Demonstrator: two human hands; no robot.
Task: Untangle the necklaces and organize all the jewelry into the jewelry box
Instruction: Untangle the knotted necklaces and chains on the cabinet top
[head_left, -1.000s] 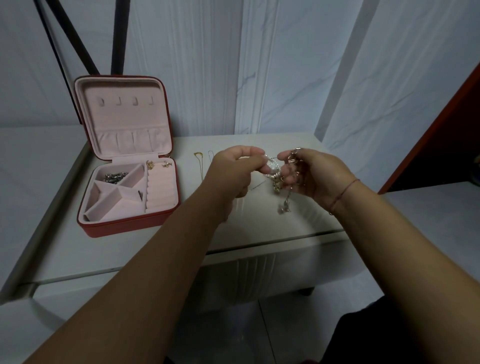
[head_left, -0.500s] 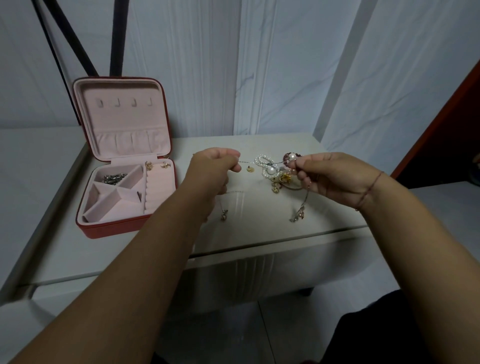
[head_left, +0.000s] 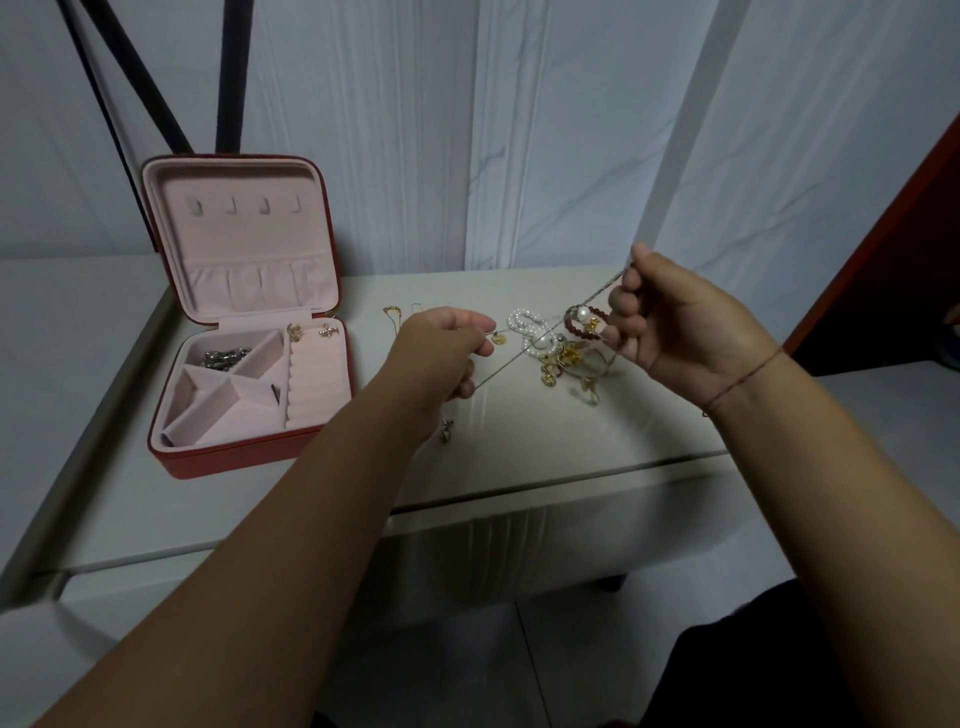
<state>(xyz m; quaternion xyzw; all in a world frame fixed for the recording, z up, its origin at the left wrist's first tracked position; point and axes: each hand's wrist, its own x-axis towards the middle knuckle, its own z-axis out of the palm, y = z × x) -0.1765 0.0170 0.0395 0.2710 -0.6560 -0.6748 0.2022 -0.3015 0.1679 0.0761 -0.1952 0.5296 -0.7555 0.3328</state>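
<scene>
1. Currently the left hand (head_left: 447, 353), at mid-frame, pinches a thin chain (head_left: 498, 371) in curled fingers. The right hand (head_left: 675, 322), higher and to the right, pinches it further along, so the chain runs taut on a diagonal between them.
2. The chain crosses the tangle (head_left: 563, 356) of pearls, dark red beads and gold pieces, which lies on the table (head_left: 519, 447) just left of the right hand. Whether it threads through the tangle or passes over it, I cannot tell. The open jewelry box (head_left: 234, 460) sits at the left of the frame, well apart.
3. To do this well, I judge, the pull should ease off, since a taut chain tightens knots. Slacken it, find where it catches the pearl strand (head_left: 524, 323), and feed it back through rather than tugging.
4. Against half a second ago, the right hand is higher, the hands are wider apart, and the chain, then nearly level, slopes steeply. The box has not moved.
</scene>
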